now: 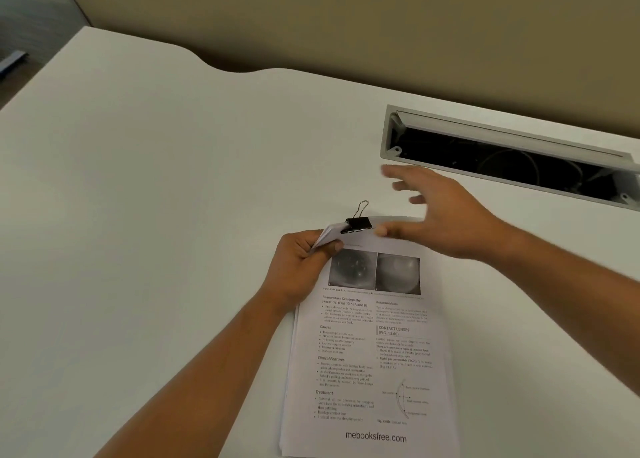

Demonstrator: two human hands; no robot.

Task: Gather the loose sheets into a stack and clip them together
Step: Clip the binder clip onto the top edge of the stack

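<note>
Desk (173,215): white, with curved far edge.

Stack (370,353): printed sheets, lay on the desk near its front edge, top page showing two grey photographs, text columns and a diagram. Upper left corner was lifted off the desk.

Clip (358,223): black binder clip, sat on the stack's top edge near the raised corner, one wire handle standing up.

Left hand (298,267): gripped the stack's upper left corner, fingers curled around it, just beside the clip.

Right hand (446,212): blurred, fingers spread wide, holding nothing, thumb close to the clip; contact could not be told.

Cable tray (512,156): recessed in the desk, lid raised, dark inside, beyond the right hand.
</note>
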